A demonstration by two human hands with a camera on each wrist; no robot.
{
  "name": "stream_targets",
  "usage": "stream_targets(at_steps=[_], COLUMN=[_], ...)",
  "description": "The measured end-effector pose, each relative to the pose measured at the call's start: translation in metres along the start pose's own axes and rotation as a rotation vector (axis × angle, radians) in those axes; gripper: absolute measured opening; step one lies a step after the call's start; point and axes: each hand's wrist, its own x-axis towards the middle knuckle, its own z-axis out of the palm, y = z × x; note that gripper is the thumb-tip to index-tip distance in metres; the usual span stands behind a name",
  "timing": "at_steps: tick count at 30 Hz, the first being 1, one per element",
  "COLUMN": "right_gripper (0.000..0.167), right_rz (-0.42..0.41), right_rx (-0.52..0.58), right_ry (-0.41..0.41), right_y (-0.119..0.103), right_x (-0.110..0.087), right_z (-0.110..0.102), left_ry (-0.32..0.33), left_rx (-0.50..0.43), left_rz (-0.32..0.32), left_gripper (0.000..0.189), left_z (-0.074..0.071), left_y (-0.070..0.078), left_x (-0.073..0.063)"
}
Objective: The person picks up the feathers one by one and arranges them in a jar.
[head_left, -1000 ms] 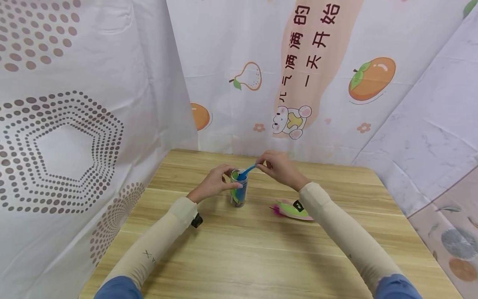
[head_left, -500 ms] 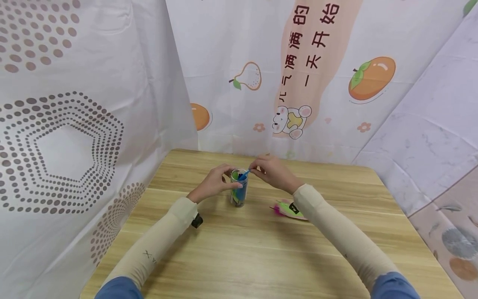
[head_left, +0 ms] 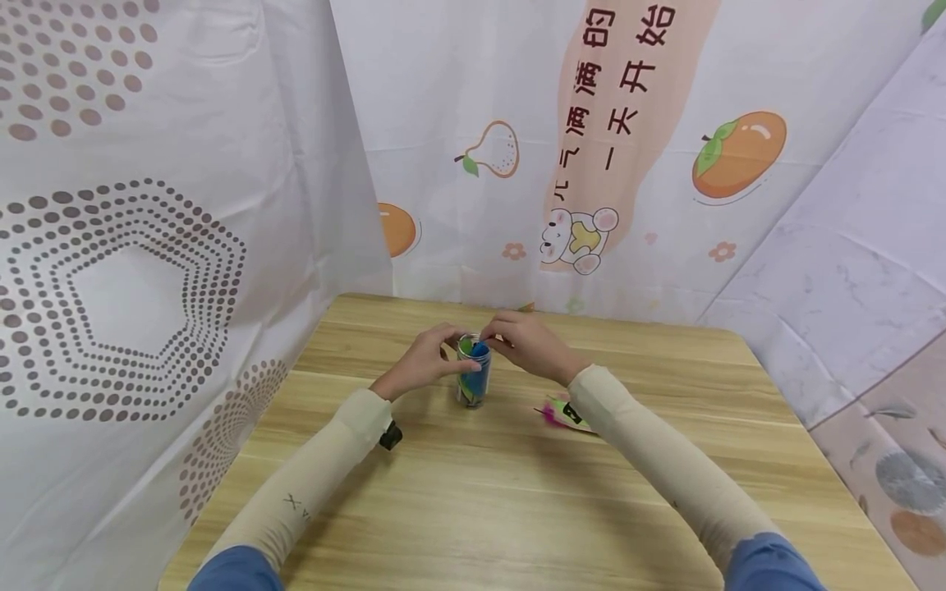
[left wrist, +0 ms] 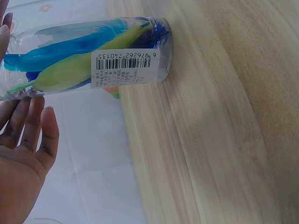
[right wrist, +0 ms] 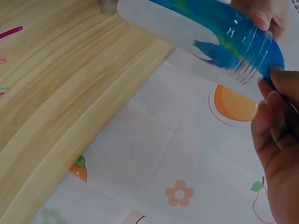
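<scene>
A clear jar stands upright on the wooden table. Inside it lie a yellow-green feather and blue feathers, and a barcode label is stuck to its side. My left hand holds the jar near its mouth, thumb in front and fingers behind. At the opening my right hand pinches the end of a bright blue feather, most of which is down inside the jar.
Loose pink and green feathers lie on the table beneath my right forearm. A printed white curtain hangs behind the table's far edge, with another dotted curtain on the left.
My right hand has moved left and slightly down to the jar's mouth, and the blue feather has slid deeper into the jar. The left hand has stayed in place on the jar.
</scene>
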Motion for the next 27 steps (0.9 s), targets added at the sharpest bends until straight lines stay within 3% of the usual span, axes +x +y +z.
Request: stream_targets(at_steps=[10, 21, 27], right_gripper=[0.011, 0.014, 0.018], right_rz=[-0.060, -0.043, 0.008], right_rx=[-0.006, -0.074, -0.018], right_ry=[-0.030, -0.102, -0.076], right_y=[-0.001, -0.003, -0.002], right_x=[0.006, 0.014, 0.011], right_z=[0.007, 0.014, 0.011], left_ry=[-0.002, 0.004, -0.003], left_rx=[-0.010, -0.010, -0.024], left_rz=[0.004, -0.005, -0.012], left_gripper=[0.055, 0.054, 0.052], left_z=[0.000, 0.000, -0.001], left_y=[-0.001, -0.001, 0.002], left_x=[0.000, 0.000, -0.001])
